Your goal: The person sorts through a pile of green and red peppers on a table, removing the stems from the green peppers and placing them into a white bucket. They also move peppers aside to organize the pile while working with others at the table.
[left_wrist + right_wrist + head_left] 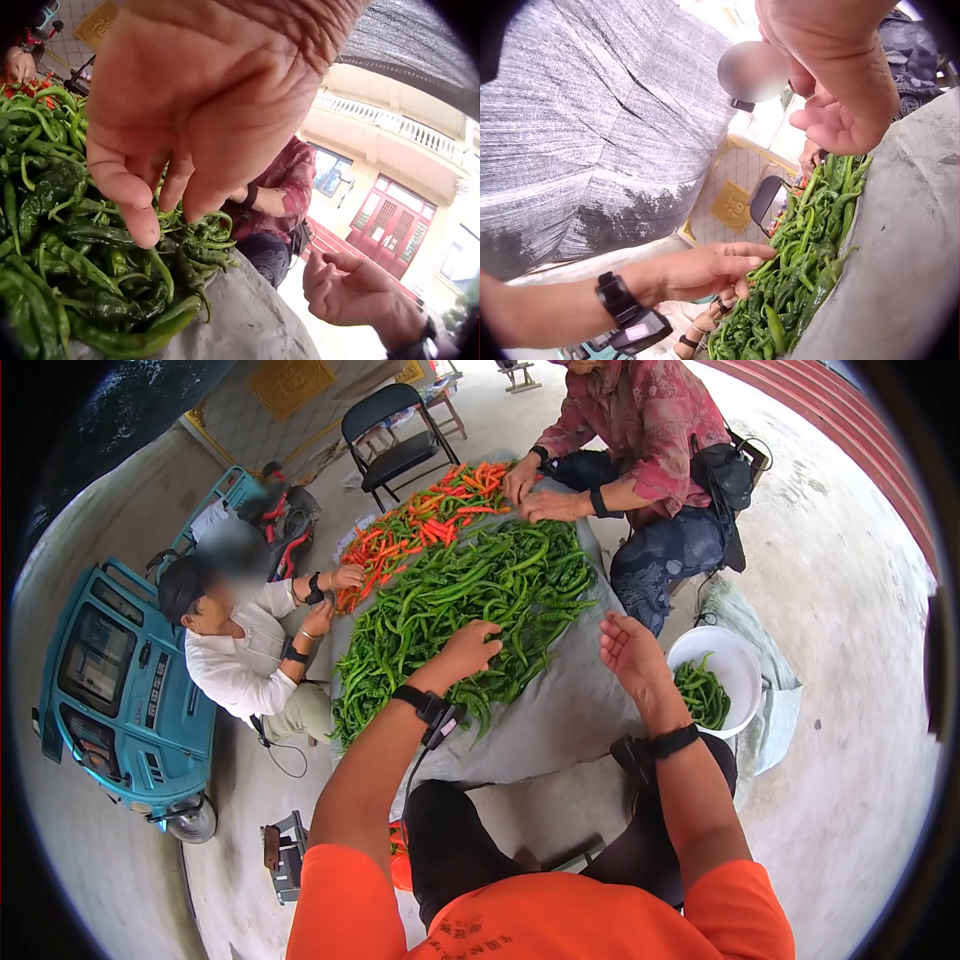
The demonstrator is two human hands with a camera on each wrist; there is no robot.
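A big heap of green chili peppers (470, 595) covers the middle of a grey sheet (540, 730). My left hand (468, 652) is over the near side of this heap, its fingers loosely bent downward. In the left wrist view, a fingertip (146, 234) overlaps the end of a green pepper, and no pepper is in the grasp. My right hand (632, 652) hovers beside the heap, over the sheet's right part. Its fingers are relaxed and slightly curled, with nothing held, between the heap and a white bucket (745, 675) containing some green peppers (703, 693).
Red chili peppers (430, 525) lie along the heap's far side. A person in a white shirt (240, 660) sits at the left, another in a red patterned shirt (655, 430) at the far right; both have hands at the red peppers. A black chair (400, 455) and blue three-wheeler (130, 680) stand beyond.
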